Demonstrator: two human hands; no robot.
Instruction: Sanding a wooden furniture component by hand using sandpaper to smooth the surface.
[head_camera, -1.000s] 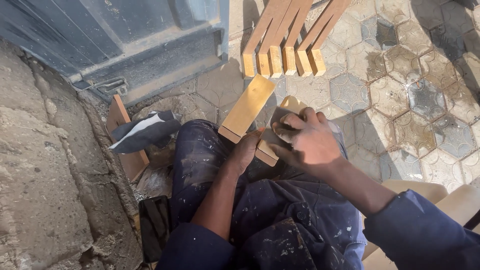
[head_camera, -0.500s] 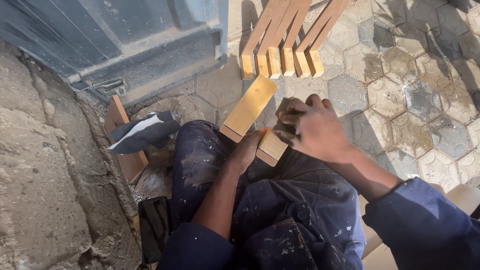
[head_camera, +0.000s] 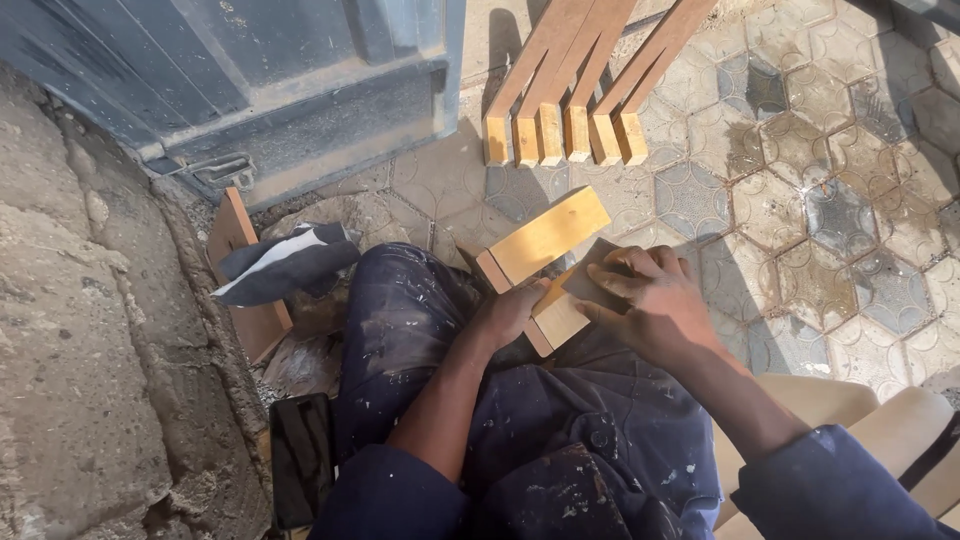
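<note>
Sanding in hand: left hand (head_camera: 512, 312) grips a pale rectangular wooden block (head_camera: 545, 262) resting on the lap; right hand (head_camera: 655, 305) fingers press a dark sandpaper sheet (head_camera: 588, 284) flat; next stroke likely needs steady bracing.

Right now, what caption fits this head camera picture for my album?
Seated on patterned paving, a person steadies a wooden block with the left hand while the right hand presses sandpaper on it.

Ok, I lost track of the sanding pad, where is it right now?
In the head view, right of centre: the sanding pad lies under the right hand, pressed on the wooden block that the left hand steadies on the lap.
</note>
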